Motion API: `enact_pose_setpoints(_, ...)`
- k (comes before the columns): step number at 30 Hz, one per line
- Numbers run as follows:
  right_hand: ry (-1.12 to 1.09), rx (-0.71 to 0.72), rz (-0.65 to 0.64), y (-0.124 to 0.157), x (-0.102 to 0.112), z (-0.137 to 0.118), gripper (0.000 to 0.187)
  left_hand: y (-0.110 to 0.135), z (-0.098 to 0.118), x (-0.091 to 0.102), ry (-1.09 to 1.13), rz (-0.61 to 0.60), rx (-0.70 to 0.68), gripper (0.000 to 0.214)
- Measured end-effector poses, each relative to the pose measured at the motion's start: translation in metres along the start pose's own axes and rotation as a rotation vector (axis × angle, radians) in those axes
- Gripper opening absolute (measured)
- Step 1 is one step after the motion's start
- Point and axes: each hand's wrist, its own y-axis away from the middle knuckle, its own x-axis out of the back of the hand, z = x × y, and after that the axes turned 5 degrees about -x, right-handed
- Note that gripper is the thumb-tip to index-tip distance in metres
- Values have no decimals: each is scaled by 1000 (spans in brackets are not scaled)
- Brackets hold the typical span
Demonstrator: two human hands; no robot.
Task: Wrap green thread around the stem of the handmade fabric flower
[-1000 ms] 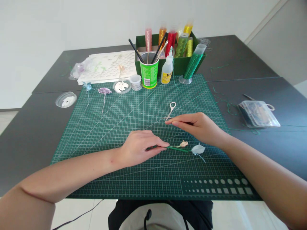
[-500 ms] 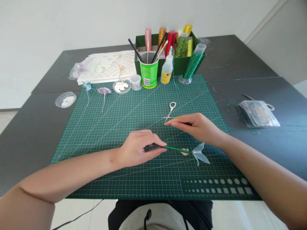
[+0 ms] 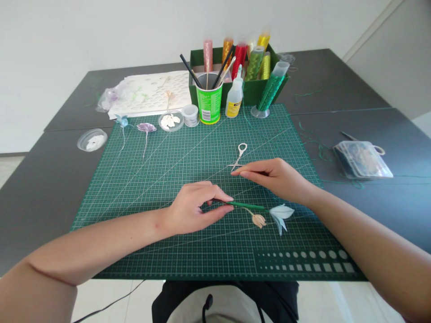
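Left hand (image 3: 195, 206) pinches a green stem (image 3: 249, 206) between thumb and fingers, low over the gridded cutting mat (image 3: 168, 166). A pale blue flower (image 3: 282, 211) spreads at the stem's far end, with a smaller peach flower (image 3: 259, 220) bent off just beside it. Across from it, the right hand (image 3: 278, 177) hangs with fingertips drawn together next to small white scissors (image 3: 240, 154); I can't tell whether anything fine sits between them.

That green mat covers the middle of a dark counter (image 3: 40, 193), whose top is crossed by a seam. At the back, a dark green box (image 3: 249, 92) of coloured thread spools stands behind a bright green cup (image 3: 210, 105) of tools and a glue bottle (image 3: 235, 99). Green thread scraps (image 3: 325, 152) trail over the counter towards a clear plastic case (image 3: 365, 159). Behind it all rises a plain white wall (image 3: 134, 31); below, a black cable (image 3: 111, 303) crosses the pale floor (image 3: 114, 287).
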Motion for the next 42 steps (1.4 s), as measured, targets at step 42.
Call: enact_pose_setpoints(42,-101,104,-449,18,4,-25,32,-9,-16,2,145,196,488,6)
